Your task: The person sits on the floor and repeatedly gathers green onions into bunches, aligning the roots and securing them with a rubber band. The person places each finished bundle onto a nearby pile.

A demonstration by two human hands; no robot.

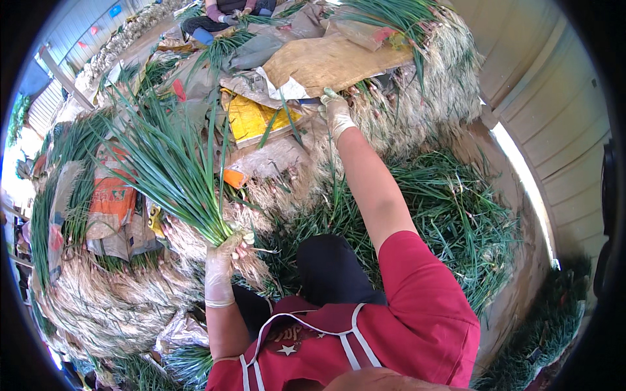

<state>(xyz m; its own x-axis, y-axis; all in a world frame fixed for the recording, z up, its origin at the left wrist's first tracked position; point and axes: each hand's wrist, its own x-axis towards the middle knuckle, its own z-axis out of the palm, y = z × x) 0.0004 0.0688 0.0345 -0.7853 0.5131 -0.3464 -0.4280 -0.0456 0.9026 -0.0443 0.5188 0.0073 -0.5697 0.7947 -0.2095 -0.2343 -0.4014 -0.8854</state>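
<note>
My left hand (227, 251), in a pale translucent glove, is closed around the base of a bunch of green onions (181, 181). Their long green leaves fan up and to the left; the roots hang at the right of my fist. My right hand (334, 103), gloved too, reaches forward to the near edge of a brown paper sheet (332, 61); whether its fingers grip the edge I cannot tell. That sheet lies over stacked onions, whose pale roots (430, 93) face outward. A yellow sack (249, 119) lies left of my right hand.
Loose green leaves (450, 215) are heaped on the ground around my knees. More stacked onions (122, 303) stand at the left, partly under an orange printed sack (113, 195). Another person (225, 14) sits beyond the pile. A panelled wall (552, 132) runs along the right.
</note>
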